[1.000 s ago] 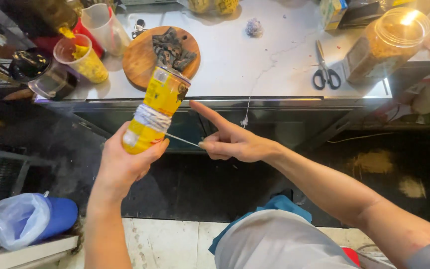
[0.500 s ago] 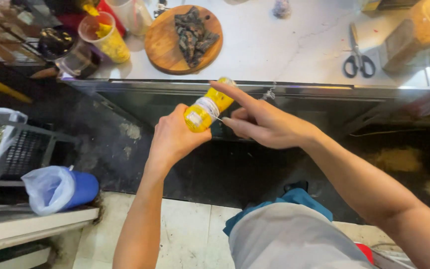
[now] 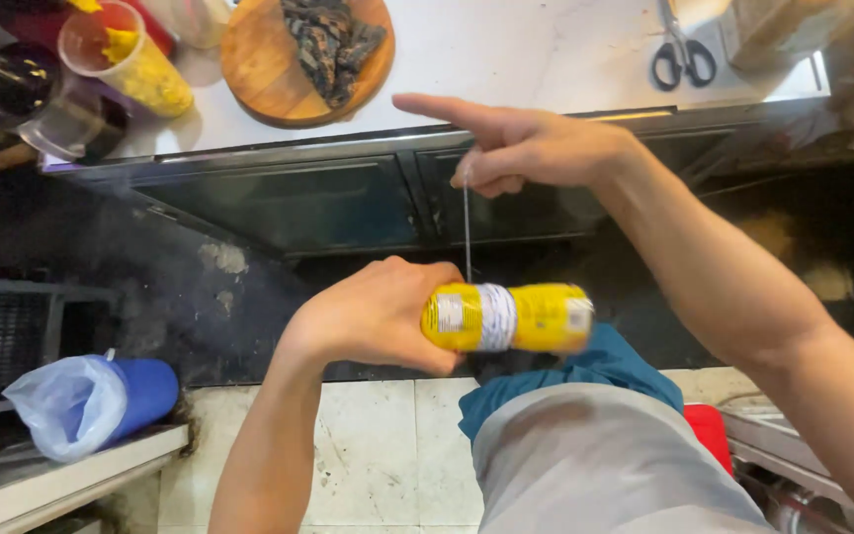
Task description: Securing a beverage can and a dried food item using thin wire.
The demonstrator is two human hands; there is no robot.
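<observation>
Since a moment ago my right hand (image 3: 531, 148) has lifted away from the yellow tube (image 3: 508, 317), and the tube now lies level instead of pointing up toward the tabletop (image 3: 506, 59). My left hand (image 3: 378, 314) is closed around the tube's left end, holding it out in front of my lap, above the tiled floor (image 3: 378, 445). My right hand hangs above it, forefinger stretched out, thumb and the other fingers pinched shut on a thin white string (image 3: 467, 232) that runs straight down to the pale band wound round the tube's middle. So I'm mid-pull, I'd say: the string is taut and looks to be coming off that wrap. Next I probably need to keep the tube steady and draw the string on upward and away, with the pinch firm so it doesn't slip. Up on the tabletop sit a round wooden board (image 3: 249, 69) with dark strips, a plastic cup (image 3: 130, 54) of yellow pieces, and scissors (image 3: 682, 47).
</observation>
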